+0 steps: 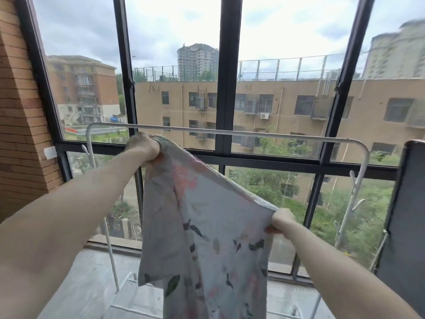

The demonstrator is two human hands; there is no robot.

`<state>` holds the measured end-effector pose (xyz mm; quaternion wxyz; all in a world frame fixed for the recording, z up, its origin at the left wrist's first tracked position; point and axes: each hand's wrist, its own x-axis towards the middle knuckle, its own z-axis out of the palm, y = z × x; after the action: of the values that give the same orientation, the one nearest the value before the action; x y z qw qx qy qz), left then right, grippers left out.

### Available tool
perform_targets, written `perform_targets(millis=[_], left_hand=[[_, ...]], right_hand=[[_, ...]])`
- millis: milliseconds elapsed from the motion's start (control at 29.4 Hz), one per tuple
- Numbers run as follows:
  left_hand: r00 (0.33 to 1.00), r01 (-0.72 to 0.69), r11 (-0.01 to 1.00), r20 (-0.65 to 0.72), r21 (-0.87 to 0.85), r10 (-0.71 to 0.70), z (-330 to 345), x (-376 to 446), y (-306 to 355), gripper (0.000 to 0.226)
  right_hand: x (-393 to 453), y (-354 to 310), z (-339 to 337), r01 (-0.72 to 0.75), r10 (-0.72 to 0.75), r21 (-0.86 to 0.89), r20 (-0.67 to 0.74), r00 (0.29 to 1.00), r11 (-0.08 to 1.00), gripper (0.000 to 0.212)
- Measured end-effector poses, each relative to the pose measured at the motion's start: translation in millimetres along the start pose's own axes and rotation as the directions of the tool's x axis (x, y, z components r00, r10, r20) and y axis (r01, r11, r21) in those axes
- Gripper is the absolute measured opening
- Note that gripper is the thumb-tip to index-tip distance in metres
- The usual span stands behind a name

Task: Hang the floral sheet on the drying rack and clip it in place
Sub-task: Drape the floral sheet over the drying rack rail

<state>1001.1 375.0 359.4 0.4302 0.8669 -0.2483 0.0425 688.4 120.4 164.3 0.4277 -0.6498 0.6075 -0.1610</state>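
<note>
One floral sheet (207,226) hung in the air between two hands, its top edge stretched in a slope below the rack's (230,132) single top bar and not touching it. The left hand (143,146), raised near the bar, clenched one corner in its fingers. The right hand (282,221), lower, gripped the other end. Behind stood one window (227,88), and one brick wall (20,111) on the left.

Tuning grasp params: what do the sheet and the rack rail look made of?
Sheet: thin woven fabric, likely cotton, matte; it drapes and creases between left hand and right hand. Rack rail: slim round tube, probably white-coated metal, smooth, with a bent corner; plastic can't be excluded.
</note>
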Motion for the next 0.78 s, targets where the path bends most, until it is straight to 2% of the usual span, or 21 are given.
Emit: perform_targets(millis=[68, 102, 136, 170, 204, 238, 272, 306, 340, 374, 408, 442, 510, 578, 646, 680, 714, 782], left_hand=[[0.991, 0.114, 0.976, 0.091, -0.184, -0.098, -14.6, 16.3, 24.8, 0.032], [0.988, 0.131, 0.957, 0.112, -0.259, -0.105, -23.5, 28.2, 43.9, 0.034], [0.991, 0.118, 0.95, 0.094, -0.288, -0.094, -32.3, 41.4, 56.5, 0.036], [0.996, 0.078, 0.955, 0.054, -0.288, -0.065, -43.9, 53.4, 71.6, 0.038], [1.0, 0.022, 0.971, 0.022, -0.24, -0.017, -55.7, 63.3, 84.5, 0.038], [1.0, -0.025, 0.977, -0.019, -0.211, 0.022, -66.5, 72.1, 92.6, 0.035], [0.992, -0.099, 0.983, -0.09, -0.155, 0.085, -80.8, 77.5, 101.2, 0.033], [0.979, -0.139, 0.983, -0.165, -0.117, 0.118, -91.6, 74.1, 105.9, 0.034], [0.963, -0.176, 0.981, -0.224, -0.085, 0.153, -103.4, 69.9, 110.1, 0.038], [0.949, -0.206, 0.977, -0.253, -0.048, 0.187, -106.9, 68.1, 106.0, 0.041], [0.943, -0.232, 0.973, -0.247, 0.0, 0.225, -110.8, 62.1, 105.8, 0.042], [0.946, -0.236, 0.971, -0.221, 0.035, 0.238, -110.5, 56.7, 101.9, 0.041], [0.949, -0.281, 0.959, -0.143, 0.021, 0.281, -109.9, 44.5, 95.5, 0.037], [0.939, -0.331, 0.943, -0.111, -0.043, 0.325, -101.7, 35.9, 97.8, 0.035], [0.935, -0.348, 0.934, -0.099, -0.083, 0.34, -88.4, 27.7, 106.4, 0.037], [0.933, -0.357, 0.927, -0.1, -0.114, 0.347, -81.5, 21.7, 113.7, 0.037], [0.928, -0.369, 0.918, -0.099, -0.143, 0.358, -76.5, 13.4, 120.7, 0.037], [0.924, -0.379, 0.908, -0.117, -0.179, 0.363, -67.9, 1.0, 136.4, 0.031]], right_hand=[[-8.0, -75.1, -53.2, 0.208, -0.156, 0.148, -0.302, 0.941, 0.967, 0.031], [-30.1, -117.4, -85.5, 0.333, -0.21, 0.241, -0.423, 0.881, 0.912, 0.032], [-50.0, -153.7, -110.5, 0.475, -0.242, 0.319, -0.559, 0.793, 0.82, 0.032], [-75.2, -188.0, -137.5, 0.642, -0.294, 0.289, -0.707, 0.643, 0.711, 0.032], [-97.6, -217.2, -161.6, 0.778, -0.363, 0.164, -0.814, 0.454, 0.606, 0.031], [-115.8, -236.2, -179.9, 0.854, -0.433, 0.019, -0.856, 0.283, 0.521, 0.029], [-123.7, -250.2, -196.6, 0.886, -0.517, -0.099, -0.839, 0.171, 0.453, 0.028], [-120.3, -255.8, -209.1, 0.873, -0.625, -0.219, -0.772, 0.118, 0.436, 0.029], [-112.1, -257.8, -218.1, 0.814, -0.727, -0.359, -0.678, 0.109, 0.456, 0.029], [-101.3, -248.8, -218.8, 0.72, -0.803, -0.485, -0.572, 0.168, 0.496, 0.029], [-89.6, -239.9, -221.8, 0.63, -0.825, -0.56, -0.502, 0.259, 0.538, 0.029], [-84.2, -230.2, -222.7, 0.595, -0.797, -0.543, -0.504, 0.334, 0.592, 0.029], [-88.4, -229.2, -219.0, 0.695, -0.672, -0.26, -0.611, 0.419, 0.67, 0.031], [-107.9, -247.2, -219.5, 0.771, -0.444, 0.06, -0.787, 0.427, 0.634, 0.033], [-127.3, -259.5, -216.2, 0.847, -0.336, 0.225, -0.845, 0.416, 0.482, 0.032], [-130.6, -255.5, -209.0, 0.87, -0.38, 0.224, -0.831, 0.406, 0.44, 0.032], [-127.6, -243.3, -199.9, 0.874, -0.476, 0.168, -0.784, 0.398, 0.455, 0.033], [-93.7, -204.1, -191.4, 0.774, -0.633, -0.092, -0.64, 0.436, 0.626, 0.028]])
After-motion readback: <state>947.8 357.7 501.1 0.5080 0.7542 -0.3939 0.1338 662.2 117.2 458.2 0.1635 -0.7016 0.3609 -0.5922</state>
